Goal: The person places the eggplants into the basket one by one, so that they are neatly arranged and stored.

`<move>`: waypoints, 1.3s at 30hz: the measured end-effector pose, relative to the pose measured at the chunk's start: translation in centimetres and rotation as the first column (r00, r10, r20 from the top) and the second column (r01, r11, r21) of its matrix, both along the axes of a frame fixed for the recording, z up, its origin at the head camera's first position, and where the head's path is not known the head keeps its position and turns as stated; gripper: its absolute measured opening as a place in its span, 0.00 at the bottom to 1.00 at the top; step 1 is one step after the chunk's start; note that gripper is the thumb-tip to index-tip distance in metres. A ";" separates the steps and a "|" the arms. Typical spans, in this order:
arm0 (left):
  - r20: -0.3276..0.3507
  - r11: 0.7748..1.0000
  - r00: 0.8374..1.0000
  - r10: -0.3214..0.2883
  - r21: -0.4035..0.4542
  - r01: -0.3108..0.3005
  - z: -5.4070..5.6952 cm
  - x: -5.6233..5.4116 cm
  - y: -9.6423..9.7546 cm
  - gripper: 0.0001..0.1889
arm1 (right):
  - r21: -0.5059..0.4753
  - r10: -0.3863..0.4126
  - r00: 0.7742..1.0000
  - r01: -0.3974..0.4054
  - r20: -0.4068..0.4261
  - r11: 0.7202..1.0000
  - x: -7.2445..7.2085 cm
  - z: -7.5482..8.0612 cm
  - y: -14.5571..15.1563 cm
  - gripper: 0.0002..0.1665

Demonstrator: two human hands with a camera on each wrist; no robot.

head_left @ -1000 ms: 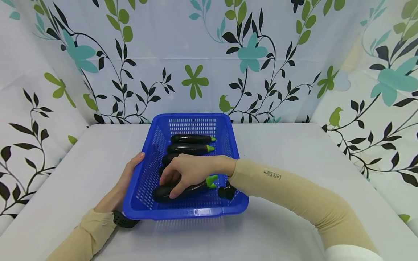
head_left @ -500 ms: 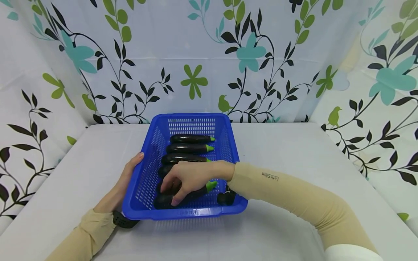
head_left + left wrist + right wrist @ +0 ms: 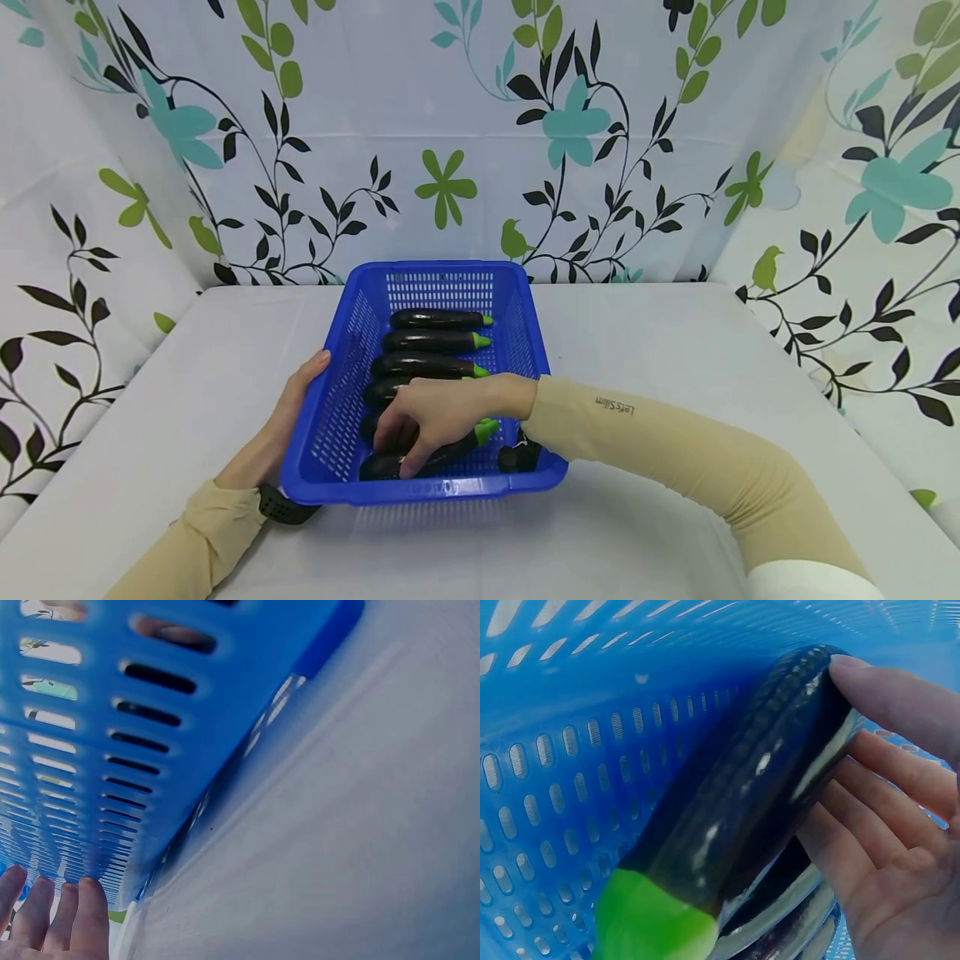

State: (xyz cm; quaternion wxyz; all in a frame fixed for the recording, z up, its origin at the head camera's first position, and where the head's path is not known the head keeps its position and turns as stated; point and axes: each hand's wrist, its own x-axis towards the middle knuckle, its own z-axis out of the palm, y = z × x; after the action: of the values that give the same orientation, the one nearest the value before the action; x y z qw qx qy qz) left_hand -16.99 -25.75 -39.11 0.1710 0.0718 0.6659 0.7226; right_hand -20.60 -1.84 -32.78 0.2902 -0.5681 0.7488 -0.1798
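Note:
A blue plastic basket (image 3: 540, 333) with slotted walls holds several dark, glossy eggplants with green caps, lying side by side in a row. My right hand (image 3: 438, 408) reaches in and grips the eggplant (image 3: 450, 452) nearest the front wall, thumb on the near side and fingers on the far side. In the right wrist view this eggplant (image 3: 735, 787) lies along the basket wall, its green cap towards the camera. At the basket's left side is my left hand (image 3: 296, 392), beside the rim. The left wrist view shows its fingers (image 3: 88, 915) straight along the outside wall.
The basket stands on a white-covered table (image 3: 637, 333). A floral curtain (image 3: 480, 208) hangs behind and at both sides. The other eggplants (image 3: 427, 341) lie behind the gripped one. A black wrist camera (image 3: 519, 457) sits under the right wrist, inside the basket.
My right hand has moved towards the front of the basket with the gripped eggplant, which now lies closer to the front wall. More of the eggplants behind shows. My left hand has stayed put.

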 end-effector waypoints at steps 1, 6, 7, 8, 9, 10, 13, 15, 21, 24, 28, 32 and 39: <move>0.001 1.000 1.000 -0.001 0.001 0.001 0.0 0.0 0.0 0.38 | 0.003 -0.001 1.000 0.001 0.001 1.000 0.0 0.0 0.0 0.24; 0.016 1.000 1.000 -0.006 -0.013 0.006 0.0 0.1 -0.1 0.38 | 0.013 -0.012 1.000 0.012 0.020 1.000 0.0 -0.2 0.1 0.23; 0.022 1.000 1.000 -0.004 -0.017 0.005 0.0 0.1 -0.1 0.38 | 0.014 -0.013 1.000 0.013 0.023 1.000 0.0 -0.3 0.1 0.23; 0.024 1.000 1.000 -0.004 -0.021 0.005 0.0 0.1 -0.1 0.38 | 0.015 -0.014 1.000 0.013 0.025 1.000 0.0 -0.3 0.1 0.23; 0.022 1.000 1.000 -0.002 -0.018 0.003 0.0 0.1 -0.1 0.38 | 0.015 -0.013 1.000 0.013 0.027 1.000 0.0 -0.3 0.1 0.23; 0.021 1.000 1.000 -0.003 -0.019 0.003 -0.1 0.0 -0.1 0.38 | 0.015 -0.013 1.000 0.013 0.028 1.000 0.0 -0.4 0.0 0.24; 0.011 1.000 1.000 -0.005 -0.020 0.005 -0.1 0.0 -0.1 0.38 | 0.015 -0.014 1.000 0.014 0.027 1.000 0.0 -0.4 0.0 0.24; 0.002 1.000 1.000 -0.006 -0.020 0.006 -0.1 0.0 -0.1 0.38 | 0.015 -0.015 1.000 0.015 0.027 1.000 0.0 -0.4 0.0 0.24; -0.011 1.000 1.000 -0.001 -0.022 0.000 -0.1 0.0 0.0 0.38 | 0.011 -0.012 0.999 0.012 0.036 1.000 0.0 -0.3 0.1 0.24; -0.017 1.000 1.000 0.001 -0.020 -0.001 -0.2 0.0 0.0 0.38 | 0.004 -0.008 1.000 0.008 0.029 1.000 0.0 -0.3 0.1 0.24; -0.018 1.000 1.000 -0.002 -0.015 0.002 -0.2 -0.1 -0.1 0.38 | -0.018 -0.006 1.000 0.007 0.028 1.000 -0.1 -0.2 0.1 0.24; -0.011 1.000 1.000 -0.005 -0.013 0.004 -0.2 -0.1 -0.2 0.39 | -0.041 -0.012 1.000 0.012 0.012 0.999 -0.1 0.0 0.2 0.22; -0.010 1.000 1.000 -0.008 -0.007 0.008 -0.2 0.0 -0.1 0.39 | -0.040 -0.031 0.997 0.029 -0.064 0.999 0.4 1.4 0.5 0.22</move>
State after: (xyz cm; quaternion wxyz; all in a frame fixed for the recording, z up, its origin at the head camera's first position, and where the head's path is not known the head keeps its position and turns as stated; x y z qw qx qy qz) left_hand -17.01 -25.89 -39.34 0.1705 0.0775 0.6691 0.7192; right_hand -20.18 -1.33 -31.41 0.2518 -0.5680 0.7625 -0.1804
